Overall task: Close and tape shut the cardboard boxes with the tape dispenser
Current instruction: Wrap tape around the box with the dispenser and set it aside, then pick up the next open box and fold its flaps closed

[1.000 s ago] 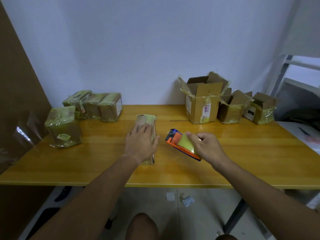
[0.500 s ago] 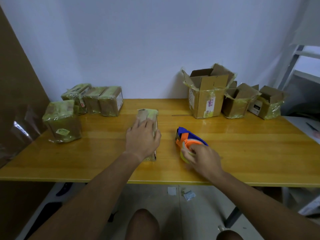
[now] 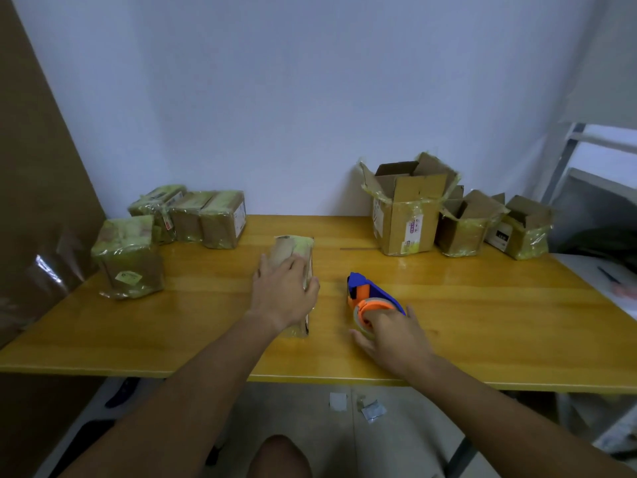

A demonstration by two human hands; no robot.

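A small taped cardboard box (image 3: 293, 246) lies on the yellow wooden table (image 3: 482, 305) at its middle. My left hand (image 3: 282, 294) rests flat on top of it, fingers straight and pointing away, thumb at the box's right edge. To its right, the blue and orange tape dispenser (image 3: 370, 298) sits on the table. My right hand (image 3: 389, 336) holds the dispenser's near end, with fingers curled over the tape roll. Three open boxes stand at the back right: a tall one (image 3: 406, 215) and two smaller ones (image 3: 465, 225) (image 3: 524, 229).
Several taped boxes sit at the back left (image 3: 206, 215), with one more (image 3: 129, 257) nearer the left edge. A brown board (image 3: 34, 201) leans at the left. A metal frame and white surface (image 3: 606, 284) stand at the right. Paper scraps (image 3: 372, 408) lie on the floor.
My right hand has lowered the tape dispenser from a tilted, lifted pose onto the table and drawn back toward me. My left hand has stayed on the box.
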